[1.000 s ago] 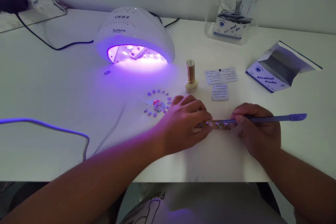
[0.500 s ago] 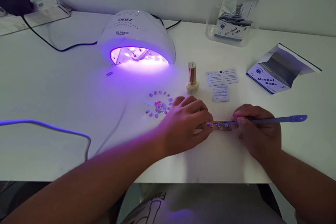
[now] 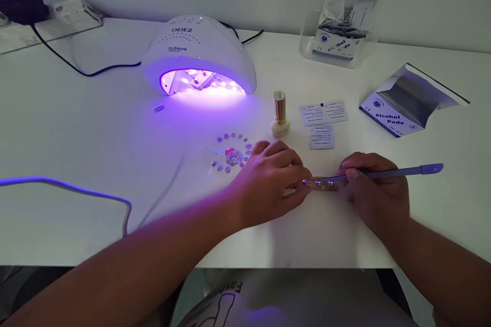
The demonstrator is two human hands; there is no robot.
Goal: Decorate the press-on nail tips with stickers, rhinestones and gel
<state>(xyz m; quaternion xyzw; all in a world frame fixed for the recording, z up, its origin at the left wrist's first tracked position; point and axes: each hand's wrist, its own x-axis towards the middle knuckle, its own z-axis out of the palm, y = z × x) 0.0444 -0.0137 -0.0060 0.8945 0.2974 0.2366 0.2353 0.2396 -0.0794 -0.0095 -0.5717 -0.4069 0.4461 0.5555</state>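
My left hand [image 3: 274,179] is closed, thumb and fingers pinching the left end of a short brownish strip [image 3: 324,187] that carries several shiny round pieces. In my right hand [image 3: 378,189] is a slim lilac nail tool [image 3: 402,171], gripped like a pen. Its thin end reaches left along the strip to the shiny piece by my left fingertips; whether it touches is too small to tell. Behind my left hand, small glittery pieces ring a round glittery disc [image 3: 233,157]. My fingers hide part of the strip.
A lit white nail lamp [image 3: 199,51] stands at the back left. Nearby are a gold-capped polish bottle [image 3: 280,117], two alcohol pad sachets [image 3: 323,113], an open alcohol pads box [image 3: 395,112] and a plastic bag of pads [image 3: 339,36]. A cable [image 3: 69,185] crosses the table's left.
The lilac tool's outer end has shifted slightly left and up with my right hand. My left hand and the strip stay nearly still; the view has moved very slightly.
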